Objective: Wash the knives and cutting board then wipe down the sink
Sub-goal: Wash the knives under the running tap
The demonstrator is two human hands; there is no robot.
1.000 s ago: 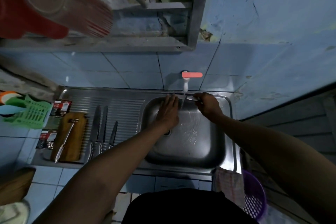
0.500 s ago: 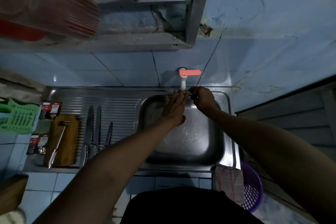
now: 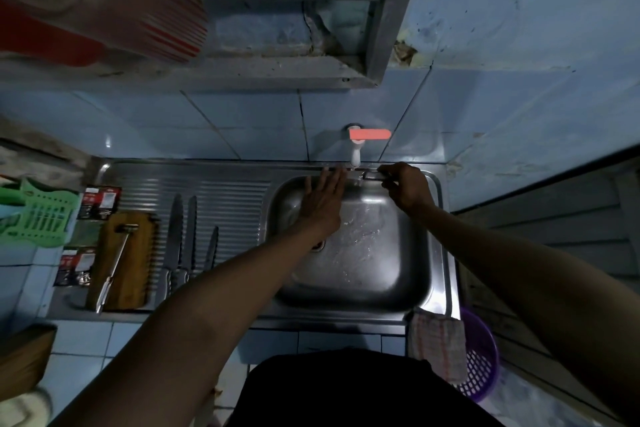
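My right hand (image 3: pixel 405 187) grips a small metal item, likely a knife (image 3: pixel 370 176), at the back rim of the steel sink (image 3: pixel 367 274), right under the white tap (image 3: pixel 356 149) with its red lever. My left hand (image 3: pixel 322 201) is flat with fingers straight, reaching toward the tap over the wet basin. On the ribbed drainboard (image 3: pixel 225 204) lie three knives (image 3: pixel 180 236) side by side. A wooden cutting board (image 3: pixel 138 263) sits left of them with a metal peeler-like tool (image 3: pixel 114 263) on top.
A checked cloth (image 3: pixel 436 343) hangs over the sink's front right corner above a purple basket (image 3: pixel 481 367). A green plastic rack (image 3: pixel 38 215) and small sachets (image 3: pixel 100 201) stand at the left. A shelf with a red-striped container (image 3: pixel 104 0) overhangs the counter.
Both hands have moved up from over the basin to the back rim under the tap. My left fingers now reach the rim beside the spout.
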